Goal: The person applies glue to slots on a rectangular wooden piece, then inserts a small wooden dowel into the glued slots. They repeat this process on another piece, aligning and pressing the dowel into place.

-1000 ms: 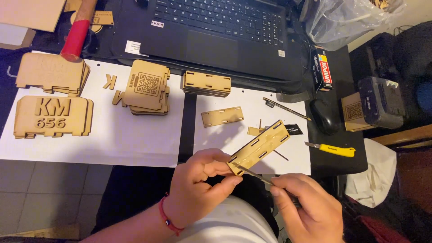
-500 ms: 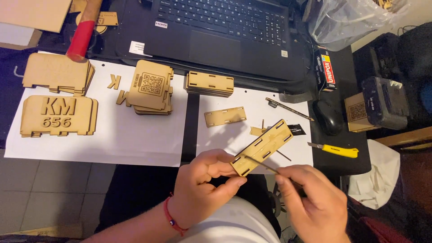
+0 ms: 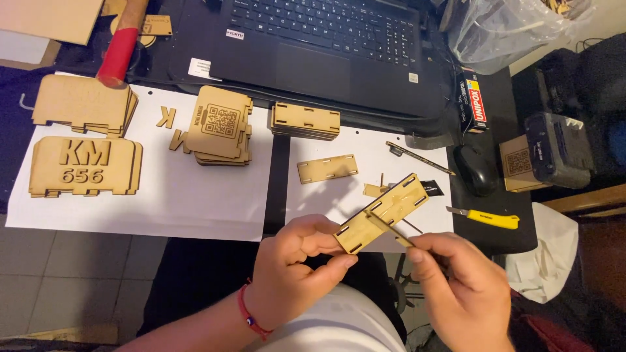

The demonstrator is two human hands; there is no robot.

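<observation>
Left hand [image 3: 297, 270] pinches the near end of a slotted wooden strip [image 3: 383, 212], thumb below and fingers curled over the top, holding it tilted above the lap at the desk's front edge. Right hand [image 3: 460, 287] is closed on a thin wooden stick [image 3: 389, 229], fingertips tight together, and the stick's tip is laid across the face of the strip. Just behind the strip, on the right white sheet [image 3: 365, 146], lies a single flat slotted piece [image 3: 327, 168], with a small stack of the same pieces [image 3: 306, 120] further back by the laptop [image 3: 319, 45]. To the right, a yellow utility knife [image 3: 484, 216] sits near a black mouse [image 3: 475, 169]. Over on the left white sheet [image 3: 163, 202] there's a stack of code-engraved panels [image 3: 218, 125], a big panel with cut-out characters [image 3: 85, 166] and another plain stack [image 3: 83, 104] behind it, below a red-handled tool [image 3: 120, 47].
</observation>
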